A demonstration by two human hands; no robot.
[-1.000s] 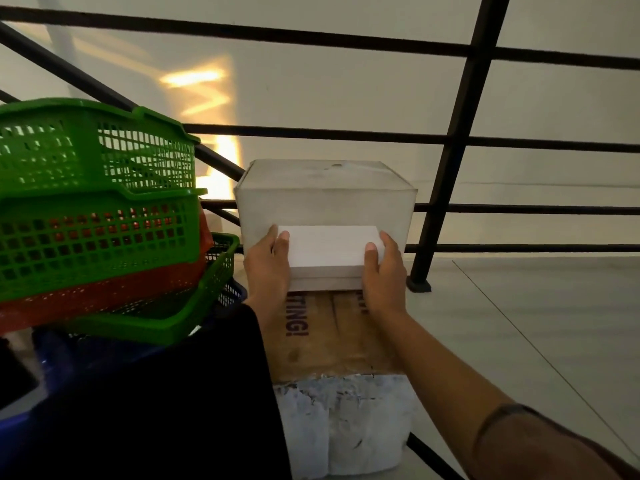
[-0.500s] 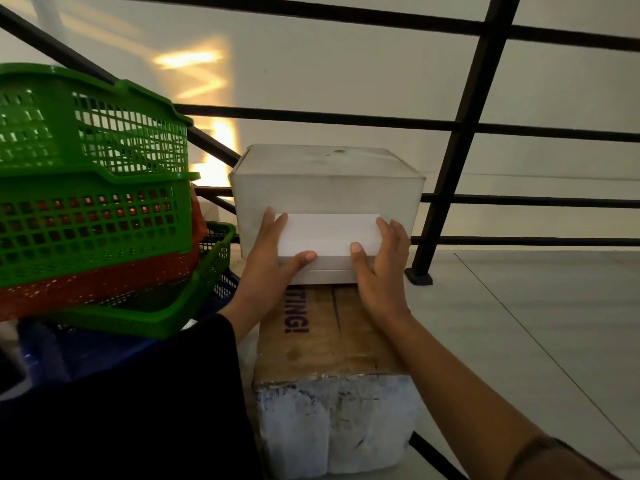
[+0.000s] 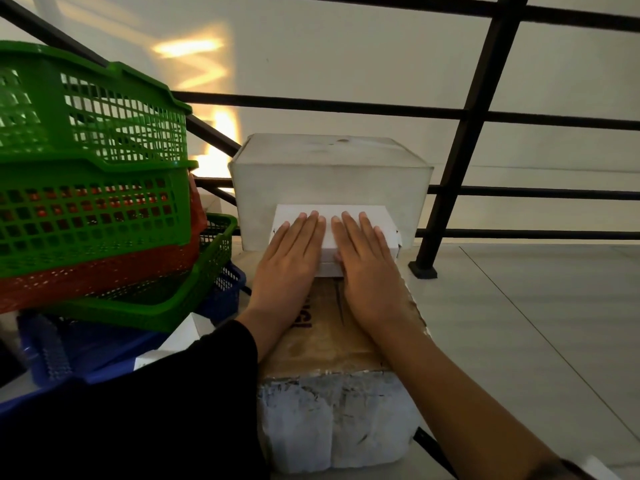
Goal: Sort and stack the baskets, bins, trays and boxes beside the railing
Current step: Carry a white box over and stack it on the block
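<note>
Both hands are down flat on the small white box (image 3: 332, 220), and that's the whole action right here. The left hand (image 3: 289, 258) lies palm down with straight fingers pressing the box top, and the right hand (image 3: 369, 261) sits just beside it in the same pose, fingers straight and together, index fingers nearly touching. Neither hand curls round anything. The white box sits at the far end of the cardboard carton (image 3: 332, 337), its back pushed up against the front face of the big grey box (image 3: 329, 174), which stands taller behind it at the carton's far edge, close to the black railing (image 3: 478, 109). The carton has a brown taped top with red lettering partly hidden under the left wrist, and its near face is pale and scuffed. Off to the left rises a stack of baskets: a green basket (image 3: 93, 109) on top, tilted a little, a second green one (image 3: 86, 220) nested under it, a red basket (image 3: 104, 275) below that, and a shallow green tray (image 3: 194, 289) beneath, its corner reaching toward the grey box. A blue bin (image 3: 83, 344) lies at the bottom of that pile. A dark sleeve (image 3: 156, 410) covers the left forearm; the right forearm is bare. Tiled floor (image 3: 536, 323) runs to the right of the carton, and the railing's post stands on it near the grey box.
</note>
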